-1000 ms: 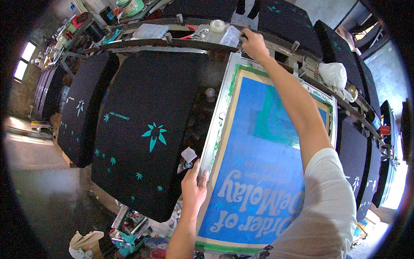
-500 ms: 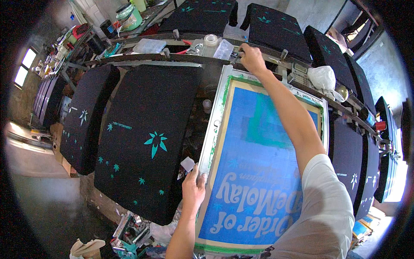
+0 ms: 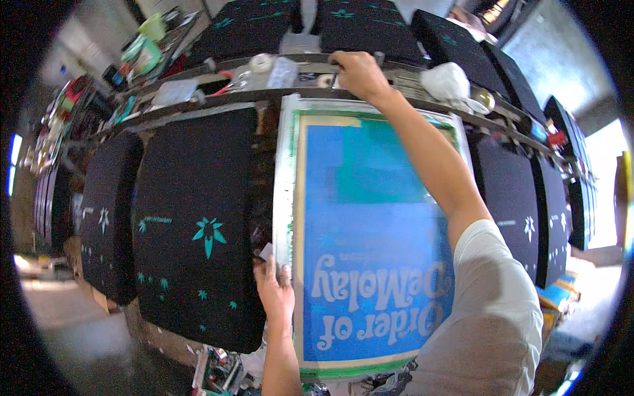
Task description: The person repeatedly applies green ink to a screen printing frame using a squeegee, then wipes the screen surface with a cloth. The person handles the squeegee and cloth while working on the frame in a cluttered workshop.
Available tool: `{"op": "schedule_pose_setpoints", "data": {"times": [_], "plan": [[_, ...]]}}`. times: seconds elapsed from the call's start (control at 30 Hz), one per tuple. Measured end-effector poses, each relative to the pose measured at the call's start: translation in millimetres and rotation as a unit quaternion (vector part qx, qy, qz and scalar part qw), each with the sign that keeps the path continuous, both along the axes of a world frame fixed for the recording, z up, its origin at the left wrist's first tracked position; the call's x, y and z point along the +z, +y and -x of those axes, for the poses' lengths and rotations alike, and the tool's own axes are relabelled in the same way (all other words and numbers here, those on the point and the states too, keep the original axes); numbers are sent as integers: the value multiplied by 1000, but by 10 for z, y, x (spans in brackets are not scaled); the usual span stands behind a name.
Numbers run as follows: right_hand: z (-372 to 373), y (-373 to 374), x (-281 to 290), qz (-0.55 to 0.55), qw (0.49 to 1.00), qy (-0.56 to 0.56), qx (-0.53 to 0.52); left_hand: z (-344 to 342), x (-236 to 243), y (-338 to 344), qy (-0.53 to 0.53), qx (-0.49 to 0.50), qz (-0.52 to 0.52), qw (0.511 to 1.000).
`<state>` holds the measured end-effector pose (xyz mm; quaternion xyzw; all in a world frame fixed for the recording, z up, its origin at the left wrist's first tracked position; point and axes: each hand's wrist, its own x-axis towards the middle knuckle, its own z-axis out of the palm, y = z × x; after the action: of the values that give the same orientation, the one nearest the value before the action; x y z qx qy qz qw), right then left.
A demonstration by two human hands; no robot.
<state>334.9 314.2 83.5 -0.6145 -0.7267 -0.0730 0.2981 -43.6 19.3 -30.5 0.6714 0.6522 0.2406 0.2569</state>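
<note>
A screen-printing frame with pale metal edges, blue mesh, green patch and mirrored lettering lies in front of me. My left hand is at its left edge, fingers extended and slightly apart, beside a small white square. Beyond the frame's top edge, my right hand has curled fingers round a small dark metal piece on the rail; its exact shape is hidden.
Black fabric-covered boards with teal leaf prints stand left; more line the right and back. The rail holds a white bundle, tape roll and plastic boxes. Cluttered shelving is far left.
My view has swung, so the frame appears more upright and further left. My left fingers look looser at its edge. My right hand has shifted left in the picture, still at the rail.
</note>
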Motion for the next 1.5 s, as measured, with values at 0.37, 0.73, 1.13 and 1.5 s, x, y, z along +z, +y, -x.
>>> {"op": "schedule_pose_setpoints", "data": {"times": [0.37,0.73,1.13,1.5], "plan": [[-2800,-1509,112,43,977,-100,-186,-1753,329,50,-5,-228,-188,955],[-2840,-1409,-469,170,972,-98,-129,-3256,318,812,39,-323,-204,923],[-3321,-1596,-865,-42,955,205,-212,-3955,173,1977,258,-328,-136,898],[-3866,-1715,-1029,-181,784,436,-404,-4051,372,1935,192,-363,-29,911]]}}
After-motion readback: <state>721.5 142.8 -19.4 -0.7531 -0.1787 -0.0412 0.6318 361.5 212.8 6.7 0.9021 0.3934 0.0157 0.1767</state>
